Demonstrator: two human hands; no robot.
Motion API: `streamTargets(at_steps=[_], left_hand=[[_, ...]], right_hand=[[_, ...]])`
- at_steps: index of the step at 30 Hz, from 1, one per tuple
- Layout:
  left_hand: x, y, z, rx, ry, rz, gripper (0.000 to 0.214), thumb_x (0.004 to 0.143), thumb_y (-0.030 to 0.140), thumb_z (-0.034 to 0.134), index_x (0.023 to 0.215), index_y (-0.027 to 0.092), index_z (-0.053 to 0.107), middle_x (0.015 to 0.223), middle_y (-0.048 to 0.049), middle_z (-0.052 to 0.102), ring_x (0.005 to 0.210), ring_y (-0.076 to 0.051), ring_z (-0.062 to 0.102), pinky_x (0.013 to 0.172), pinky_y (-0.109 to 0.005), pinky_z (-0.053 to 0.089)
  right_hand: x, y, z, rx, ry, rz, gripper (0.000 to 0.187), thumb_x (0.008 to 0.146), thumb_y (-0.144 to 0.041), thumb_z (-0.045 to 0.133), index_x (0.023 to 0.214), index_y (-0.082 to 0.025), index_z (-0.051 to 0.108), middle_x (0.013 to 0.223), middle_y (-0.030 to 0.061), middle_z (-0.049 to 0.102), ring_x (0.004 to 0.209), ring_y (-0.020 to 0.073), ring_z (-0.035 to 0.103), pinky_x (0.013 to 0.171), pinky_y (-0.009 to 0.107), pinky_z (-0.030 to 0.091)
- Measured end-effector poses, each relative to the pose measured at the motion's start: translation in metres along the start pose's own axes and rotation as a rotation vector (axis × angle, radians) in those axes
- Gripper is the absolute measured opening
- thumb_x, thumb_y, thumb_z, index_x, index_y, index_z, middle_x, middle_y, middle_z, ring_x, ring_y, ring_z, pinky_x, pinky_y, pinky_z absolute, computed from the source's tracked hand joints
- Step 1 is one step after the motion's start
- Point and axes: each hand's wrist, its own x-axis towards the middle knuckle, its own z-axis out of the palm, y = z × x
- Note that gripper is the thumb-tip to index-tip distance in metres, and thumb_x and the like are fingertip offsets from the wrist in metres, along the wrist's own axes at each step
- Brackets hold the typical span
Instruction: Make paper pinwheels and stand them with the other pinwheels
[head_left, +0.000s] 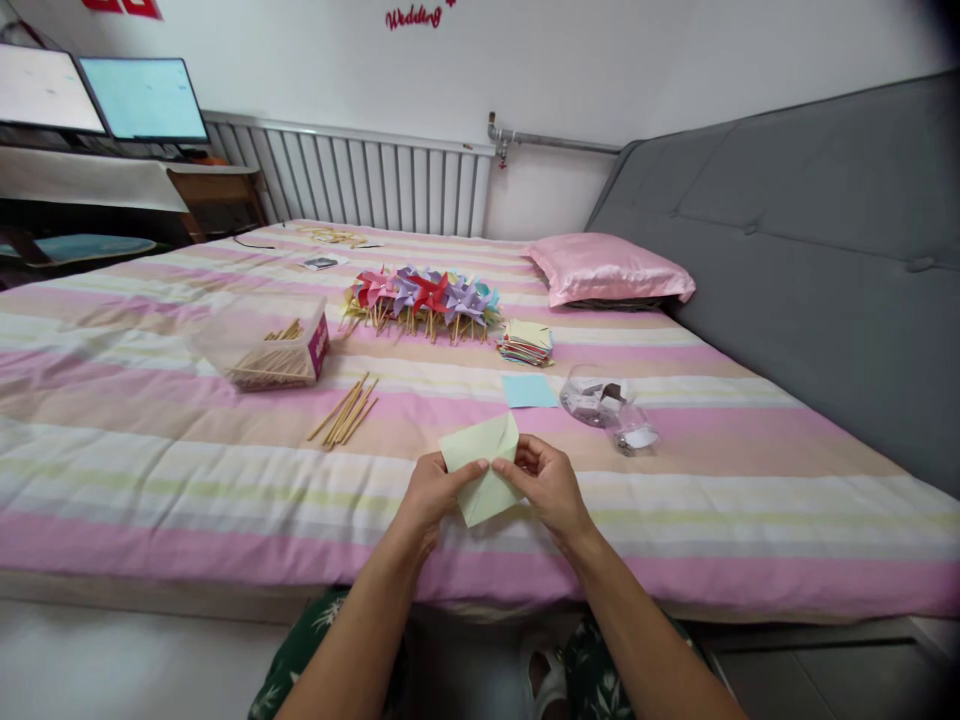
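Between my two hands is a pale yellow-green square of paper (486,490), tilted above the near edge of the bed. My left hand (436,490) grips its left side, thumb on top near the middle. From the right, my right hand (546,482) pinches the sheet, its thumb almost meeting the other one. The fingers beneath the paper are hidden. Just beyond it a light blue paper square (529,391) lies flat. Behind that sits a stack of coloured paper squares (526,343). Several thin wooden sticks (345,411) lie loose to the left.
A group of finished paper pinwheels (427,295) stands mid-bed. Left of it is a clear plastic box (319,345) with wooden sticks inside. Two clear containers (592,396) of small parts lie on the right. A pink pillow (611,268) rests by the grey headboard (795,230).
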Motion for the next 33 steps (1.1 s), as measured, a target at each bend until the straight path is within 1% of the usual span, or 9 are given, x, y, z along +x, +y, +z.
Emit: streamTargets(at_steps=[4, 7, 9, 11, 13, 15, 18, 24, 33], left_hand=[[0.001, 0.003, -0.001, -0.067, 0.135, 0.046, 0.040, 0.052, 0.028, 0.081, 0.086, 0.009, 0.071, 0.076, -0.0088, 0.072, 0.060, -0.017, 0.062, 0.055, -0.025, 0.046], [0.002, 0.008, -0.005, -0.124, 0.228, 0.061, 0.043, 0.053, 0.026, 0.081, 0.091, 0.009, 0.071, 0.082, -0.0090, 0.072, 0.065, -0.017, 0.063, 0.056, -0.024, 0.046], [0.002, 0.011, -0.007, -0.177, 0.242, 0.055, 0.044, 0.053, 0.024, 0.080, 0.094, 0.010, 0.070, 0.085, -0.0087, 0.072, 0.067, -0.017, 0.064, 0.057, -0.023, 0.047], [0.002, 0.012, -0.009, -0.226, 0.234, 0.049, 0.045, 0.054, 0.023, 0.080, 0.096, 0.010, 0.069, 0.087, -0.0078, 0.072, 0.068, -0.016, 0.063, 0.057, -0.023, 0.047], [0.003, 0.013, -0.010, -0.258, 0.206, 0.042, 0.045, 0.056, 0.021, 0.079, 0.098, 0.011, 0.068, 0.087, -0.0071, 0.071, 0.067, -0.015, 0.062, 0.057, -0.023, 0.047], [0.003, 0.012, -0.011, -0.277, 0.163, 0.031, 0.044, 0.057, 0.021, 0.078, 0.099, 0.010, 0.068, 0.087, -0.0072, 0.071, 0.068, -0.015, 0.062, 0.058, -0.023, 0.048], [0.002, 0.011, -0.010, -0.285, 0.111, 0.004, 0.041, 0.059, 0.020, 0.077, 0.097, 0.009, 0.068, 0.087, -0.0085, 0.071, 0.066, -0.016, 0.063, 0.059, -0.025, 0.048], [0.003, 0.007, -0.009, -0.260, 0.045, -0.017, 0.043, 0.058, 0.021, 0.078, 0.098, 0.009, 0.069, 0.084, -0.0083, 0.072, 0.065, -0.016, 0.062, 0.058, -0.025, 0.047], [0.000, 0.009, -0.006, -0.266, 0.015, 0.001, 0.037, 0.059, 0.021, 0.077, 0.093, 0.010, 0.069, 0.088, -0.0094, 0.072, 0.072, -0.018, 0.064, 0.065, -0.026, 0.048]], right_hand=[[0.000, -0.002, -0.002, -0.122, 0.131, -0.120, 0.057, 0.069, -0.036, 0.072, 0.119, -0.020, 0.050, 0.098, 0.0069, 0.063, 0.078, 0.0157, 0.061, 0.073, 0.030, 0.050], [-0.002, -0.007, -0.004, -0.215, 0.243, -0.259, 0.045, 0.074, -0.031, 0.067, 0.115, -0.021, 0.054, 0.082, 0.0015, 0.059, 0.072, 0.0135, 0.057, 0.072, 0.029, 0.049], [-0.006, -0.011, -0.004, -0.236, 0.196, -0.284, 0.032, 0.077, -0.027, 0.063, 0.108, -0.020, 0.058, 0.066, -0.0032, 0.054, 0.062, 0.0117, 0.054, 0.067, 0.026, 0.048], [-0.010, -0.014, -0.002, -0.238, 0.036, -0.255, 0.026, 0.079, -0.024, 0.060, 0.104, -0.020, 0.060, 0.058, -0.0048, 0.054, 0.056, 0.0109, 0.054, 0.062, 0.025, 0.048], [-0.013, -0.015, 0.002, -0.251, -0.138, -0.231, 0.030, 0.078, -0.021, 0.060, 0.108, -0.020, 0.062, 0.065, -0.0021, 0.062, 0.061, 0.0123, 0.060, 0.063, 0.025, 0.049], [-0.014, -0.014, 0.005, -0.280, -0.222, -0.226, 0.035, 0.078, -0.018, 0.058, 0.112, -0.022, 0.062, 0.077, 0.0005, 0.069, 0.071, 0.0141, 0.064, 0.068, 0.026, 0.051], [-0.012, -0.010, 0.008, -0.304, -0.201, -0.231, 0.034, 0.079, -0.017, 0.056, 0.111, -0.025, 0.065, 0.088, 0.0016, 0.072, 0.074, 0.0148, 0.065, 0.069, 0.027, 0.051], [-0.008, -0.003, 0.004, -0.286, -0.161, -0.231, 0.019, 0.077, -0.024, 0.063, 0.093, -0.023, 0.073, 0.090, 0.0044, 0.074, 0.074, 0.0184, 0.067, 0.067, 0.030, 0.053], [-0.009, -0.004, 0.006, -0.162, -0.161, -0.146, 0.016, 0.072, -0.032, 0.071, 0.084, -0.021, 0.074, 0.078, 0.0043, 0.074, 0.068, 0.0182, 0.067, 0.063, 0.028, 0.053]])
